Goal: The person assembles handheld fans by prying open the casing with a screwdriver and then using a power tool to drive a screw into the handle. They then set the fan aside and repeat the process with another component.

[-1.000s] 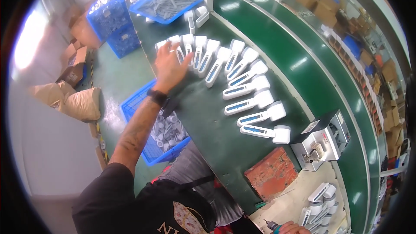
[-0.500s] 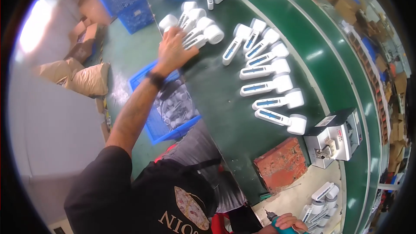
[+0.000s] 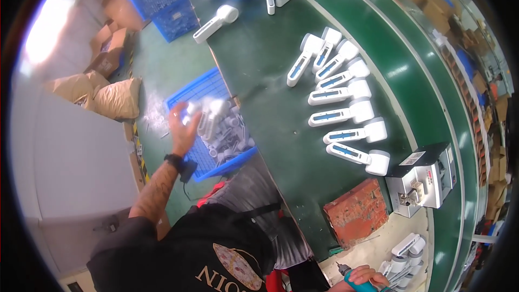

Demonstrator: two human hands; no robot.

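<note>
Green floor (image 3: 162, 59) stretches around 10 o'clock, with stacked blue crates (image 3: 162, 0) at 11 and tan sacks (image 3: 118, 99) near 9. On the green surface (image 3: 259, 97), white units (image 3: 331, 95) fan out at 2 o'clock. At 9, the left hand (image 3: 183, 131) curls beside blurred white pieces (image 3: 212, 116) over a parts-filled blue bin (image 3: 227, 164); whether it grips any, I cannot tell. At 5, the right hand (image 3: 368, 276) is wrapped round a teal tool (image 3: 346, 276).

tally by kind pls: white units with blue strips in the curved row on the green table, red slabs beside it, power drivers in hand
White units with blue strips: 8
Red slab: 1
Teal power driver, in the right hand: 1
Total: 10
</note>
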